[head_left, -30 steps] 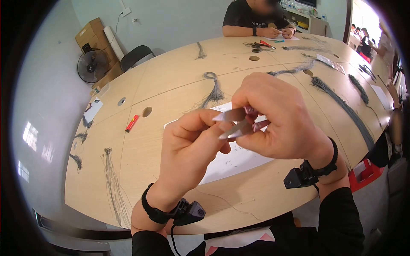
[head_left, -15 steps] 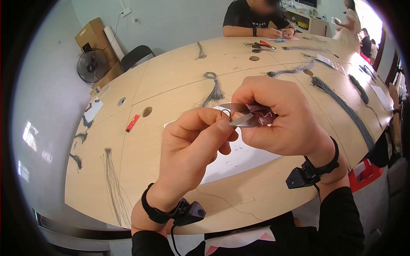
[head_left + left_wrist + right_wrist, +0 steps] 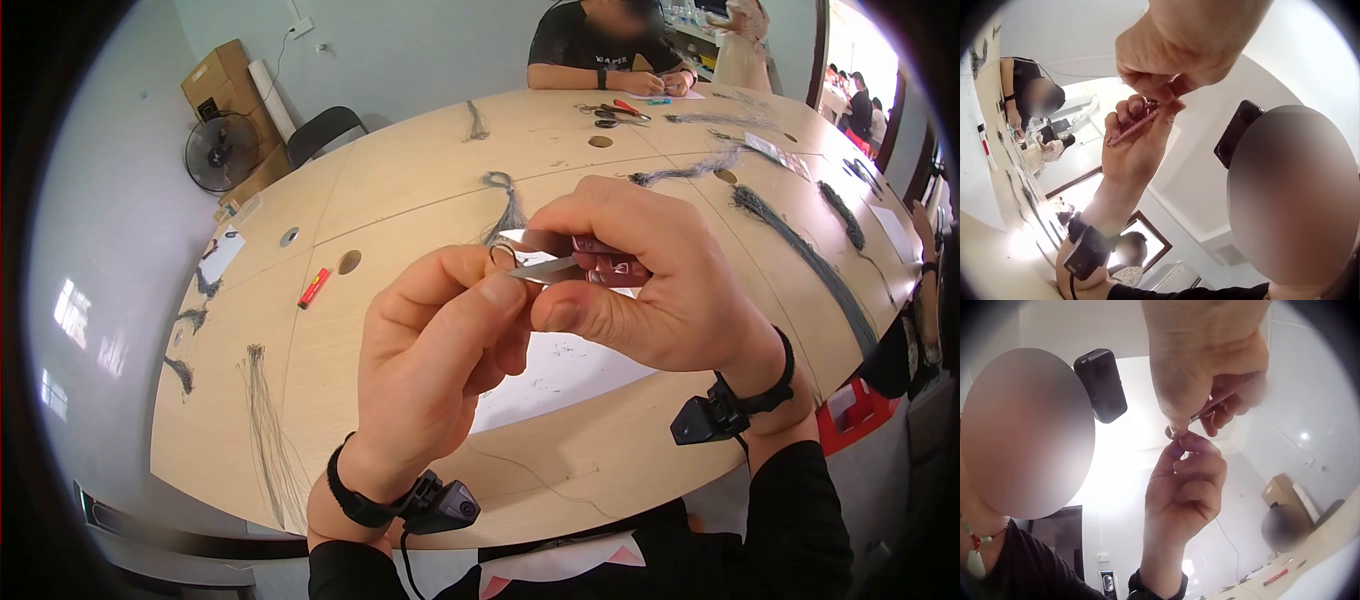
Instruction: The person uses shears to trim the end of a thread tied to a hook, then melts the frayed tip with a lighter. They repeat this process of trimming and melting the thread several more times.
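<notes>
My left hand [image 3: 430, 330] pinches a small dark loop of thread [image 3: 503, 254] between thumb and forefinger, the loop standing up from the fingertips. In my right hand [image 3: 650, 270] is a pair of thread snips [image 3: 545, 271] with dark red handles and silver blades. The blades stand apart and point left, the lower tip right by the loop and the left thumb. From the left wrist view, the right fingers curl around the snips' handle [image 3: 1132, 130]. A thin thread [image 3: 1233, 547] trails down past the left hand in the right wrist view.
White paper [image 3: 560, 385] with small dark scraps lies under the hands. Around it on the table [image 3: 390, 215] are grey thread bundles [image 3: 505, 205], a red lighter-like object [image 3: 314, 288] and scissors [image 3: 612, 112]. Another person [image 3: 590, 50] sits across the table.
The snips have shifted from over the left fingertips to beside the loop, blades still apart. The loop shows more clearly now. A person in light clothes has moved left in the background.
</notes>
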{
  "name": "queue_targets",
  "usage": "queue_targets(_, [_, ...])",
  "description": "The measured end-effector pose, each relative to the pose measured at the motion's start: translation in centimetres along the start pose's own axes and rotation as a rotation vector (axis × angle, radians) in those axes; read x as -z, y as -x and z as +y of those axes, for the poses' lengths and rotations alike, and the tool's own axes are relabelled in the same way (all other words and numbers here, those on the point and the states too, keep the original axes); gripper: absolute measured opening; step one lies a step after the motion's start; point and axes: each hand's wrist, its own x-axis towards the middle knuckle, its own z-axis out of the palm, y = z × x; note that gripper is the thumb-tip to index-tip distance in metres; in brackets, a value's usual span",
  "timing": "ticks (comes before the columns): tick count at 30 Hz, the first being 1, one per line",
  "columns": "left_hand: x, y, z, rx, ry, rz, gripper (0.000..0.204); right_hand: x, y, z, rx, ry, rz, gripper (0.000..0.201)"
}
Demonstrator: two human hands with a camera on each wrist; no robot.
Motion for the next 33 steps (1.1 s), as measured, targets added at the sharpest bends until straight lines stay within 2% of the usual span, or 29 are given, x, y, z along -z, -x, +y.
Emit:
queue_targets(2, [-0.01,0.09,0.02,0.006,-0.009,-0.014,0.010,0.08,-0.07,0.05,0.073,0.070,-0.001,0.040])
queue_targets(5, [-0.39,0.15,-0.03,0.015,-0.010,0.012,0.011,0.05,-0.02,-0.04,0.082,0.094,-0.009,0.039])
queue_targets(7, [-0.81,0.13,-0.03,-0.007,-0.110,0.069,0.008,-0.05,-0.02,-0.07,0.094,0.089,0.000,0.038])
queue_targets(14, [-0.65,0.12,-0.06,0.003,-0.097,0.053,0.006,-0.16,-0.05,0.00,0.166,0.121,0.050,0.037])
queue_targets(29, [-0.29,0.06,-0.01,0.002,-0.129,0.049,0.005,-0.32,-0.01,-0.13,0.190,0.173,0.048,0.031])
queue_targets(33, [-0.06,0.05,-0.15,0.006,-0.091,0.034,0.011,-0.30,0.02,-0.18,0.182,0.178,0.049,0.030])
